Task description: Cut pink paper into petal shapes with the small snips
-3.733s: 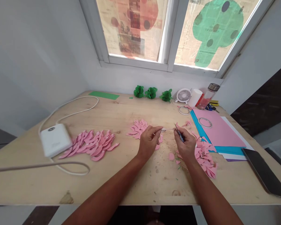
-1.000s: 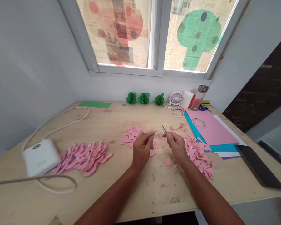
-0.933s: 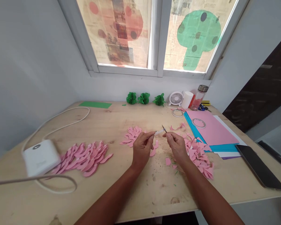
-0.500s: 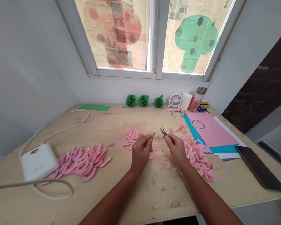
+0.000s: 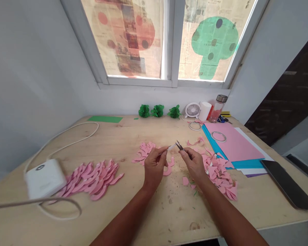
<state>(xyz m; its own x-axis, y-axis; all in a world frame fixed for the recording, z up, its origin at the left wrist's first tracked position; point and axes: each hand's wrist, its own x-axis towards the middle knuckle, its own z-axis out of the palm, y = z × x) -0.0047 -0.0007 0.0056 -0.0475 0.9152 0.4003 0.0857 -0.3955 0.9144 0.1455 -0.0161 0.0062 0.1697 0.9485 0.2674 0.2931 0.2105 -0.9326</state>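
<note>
My left hand point(image 5: 154, 167) is closed, pinching a narrow white strip point(image 5: 171, 147) that points up and to the right. In my right hand point(image 5: 194, 165) is a pair of dark scissors point(image 5: 179, 146), the blades slightly parted near the strip's free end. Most of the scissors' handle is hidden by my fingers. Below the hands lies a curved pink paper piece point(image 5: 167, 171). A small group of pink paper petals point(image 5: 144, 152) rests beyond my left hand. Beside my right forearm is a heap of pink paper scraps point(image 5: 222, 174).
Overlapping pink petals point(image 5: 97, 181) lie at left by a white box point(image 5: 45, 179) with a cable. Pink paper point(image 5: 236, 143), a tape roll point(image 5: 218, 137) and a dark tablet-like slab point(image 5: 289, 184) are right. Green paper balls point(image 5: 157, 111), a fan point(image 5: 192, 110) and a bottle point(image 5: 217, 108) line the back.
The scissor blades have opened and pulled slightly away from the white strip's end, which now shows free. The view has shifted a little; both hands keep their holds.
</note>
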